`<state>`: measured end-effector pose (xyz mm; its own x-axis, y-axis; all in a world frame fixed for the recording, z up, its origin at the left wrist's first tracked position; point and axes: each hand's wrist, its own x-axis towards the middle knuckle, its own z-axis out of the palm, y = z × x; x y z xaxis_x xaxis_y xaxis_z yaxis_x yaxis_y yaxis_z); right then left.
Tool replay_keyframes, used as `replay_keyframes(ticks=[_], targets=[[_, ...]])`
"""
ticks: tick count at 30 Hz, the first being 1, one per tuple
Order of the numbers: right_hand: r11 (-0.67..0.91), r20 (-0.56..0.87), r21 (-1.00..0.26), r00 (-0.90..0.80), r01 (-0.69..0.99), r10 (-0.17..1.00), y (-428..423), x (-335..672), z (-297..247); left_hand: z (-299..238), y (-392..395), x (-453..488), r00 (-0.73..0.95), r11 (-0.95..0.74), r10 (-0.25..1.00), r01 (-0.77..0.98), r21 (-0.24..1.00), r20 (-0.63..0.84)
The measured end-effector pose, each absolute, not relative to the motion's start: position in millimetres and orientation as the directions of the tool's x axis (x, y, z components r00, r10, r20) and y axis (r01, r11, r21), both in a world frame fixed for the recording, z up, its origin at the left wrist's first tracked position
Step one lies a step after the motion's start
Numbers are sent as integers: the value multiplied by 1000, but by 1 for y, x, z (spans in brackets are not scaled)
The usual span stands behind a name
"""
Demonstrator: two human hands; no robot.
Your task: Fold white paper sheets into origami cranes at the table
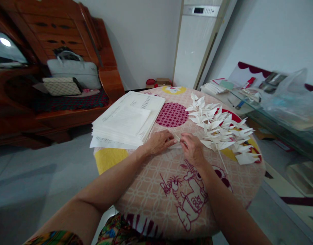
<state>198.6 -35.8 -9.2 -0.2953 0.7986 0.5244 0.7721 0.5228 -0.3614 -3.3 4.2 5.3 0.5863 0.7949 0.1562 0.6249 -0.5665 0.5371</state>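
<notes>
My left hand (159,142) and my right hand (193,148) meet at the middle of a round table with a patterned cloth (151,190). Both press with closed fingers on a small piece of white paper (177,143) lying on the cloth between them. A thick stack of white sheets (128,119) lies just left of my left hand. To the right of my right hand spreads a heap of several folded white paper shapes (220,127).
A wooden bench (69,102) with a grey bag (75,73) and a checked pouch (61,86) stands at the left. A tall white appliance (194,47) stands behind the table. A glass table (281,119) with papers and plastic bags is at the right.
</notes>
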Motion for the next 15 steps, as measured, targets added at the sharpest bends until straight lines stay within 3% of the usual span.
replay_keyframes(ticks=[7, 15], targets=[[551, 507, -400, -325, 732, 799, -34, 197, -9, 1, -7, 12, 571, -582, 799, 653, 484, 189], [384, 370, -677, -161, 628, 915, -30, 204, -13, 3, -19, 25, 474, -507, 858, 724, 468, 196]])
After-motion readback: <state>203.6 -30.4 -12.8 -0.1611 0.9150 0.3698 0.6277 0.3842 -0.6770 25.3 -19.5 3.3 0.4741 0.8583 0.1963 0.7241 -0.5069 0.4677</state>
